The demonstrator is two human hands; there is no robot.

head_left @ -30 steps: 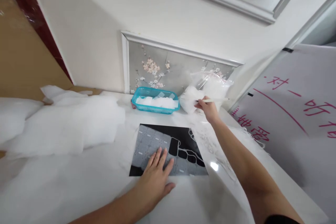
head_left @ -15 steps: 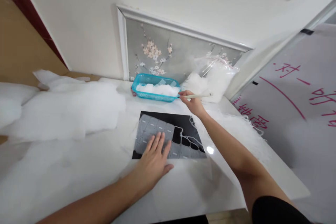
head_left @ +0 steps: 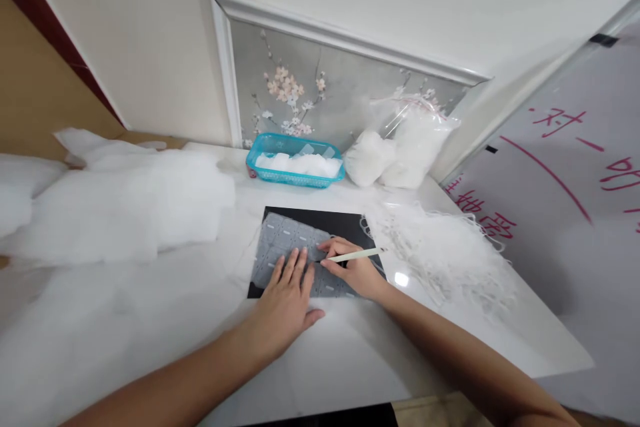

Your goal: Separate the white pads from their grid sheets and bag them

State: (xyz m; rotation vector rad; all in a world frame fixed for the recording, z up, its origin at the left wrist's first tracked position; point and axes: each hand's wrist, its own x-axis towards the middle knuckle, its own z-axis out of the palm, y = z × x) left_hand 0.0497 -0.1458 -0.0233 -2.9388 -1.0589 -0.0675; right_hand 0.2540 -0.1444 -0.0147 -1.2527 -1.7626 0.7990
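A grey, see-through sheet [head_left: 283,240] marked with panels and short white dashes lies on a black board [head_left: 343,219]. My left hand [head_left: 287,297] rests flat on its lower part, fingers spread. Between the fingertips of my right hand [head_left: 361,273] is a slim, pen-shaped tool [head_left: 357,254] with a pale handle. Its dark, thin tip points left and meets the sheet close to my left fingers. Whether that tip is a blade I cannot tell. The right hand covers the sheet's cut-out area, where loose strips showed.
A turquoise basket [head_left: 295,180] holding white pieces stands by the wall. Beside it sits a clear bag [head_left: 415,153] of white material. White strips [head_left: 450,253] are heaped on the right, and white sheets [head_left: 145,207] are piled on the left of the white table [head_left: 350,360].
My right hand, with the tool, has come from the basket's right end down to the sheet. My left hand stays flat on the sheet. The view has shifted slightly.
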